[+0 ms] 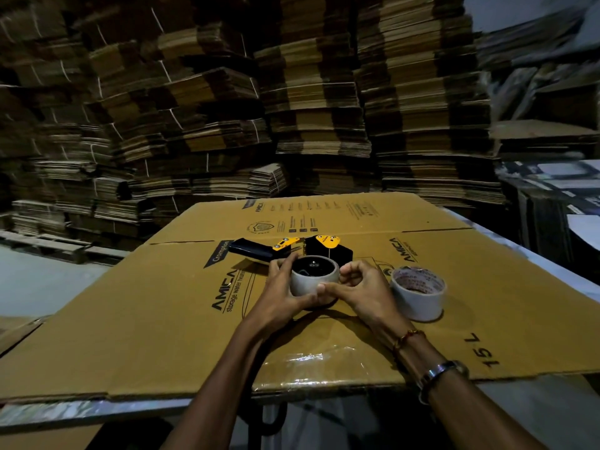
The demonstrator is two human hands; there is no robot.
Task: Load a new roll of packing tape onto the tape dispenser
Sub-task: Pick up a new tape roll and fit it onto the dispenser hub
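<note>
Head view: a flattened cardboard box printed with "AMICA storage water heater" covers the table, and the work sits at its middle. The tape dispenser lies flat on its side there, black with orange plates. Its long axis runs roughly from 10 o'clock to 3 o'clock: the black handle points toward 10 o'clock, and the head with the orange plates lies toward 2 o'clock.

On the dispenser's hub, at the near side of the tool, sits a pale grey cardboard core with its opening facing straight up, so its axis is vertical; the black hub and a small metal pin show inside it. The left hand wraps the core from 9 o'clock, thumb across the near wall and fingers curled round the far rim. The right hand closes on it from 3 o'clock, thumb pressed to the near wall just beside the left thumb, the other fingers bent by the core's right edge. Both hands grip the core firmly.

The new tape roll stands at 3 o'clock of the hands, flat on the cardboard with its hole upward, white with red print inside, near the right hand but apart from it.

Stacks of flattened cartons fill the background at 12 o'clock.
</note>
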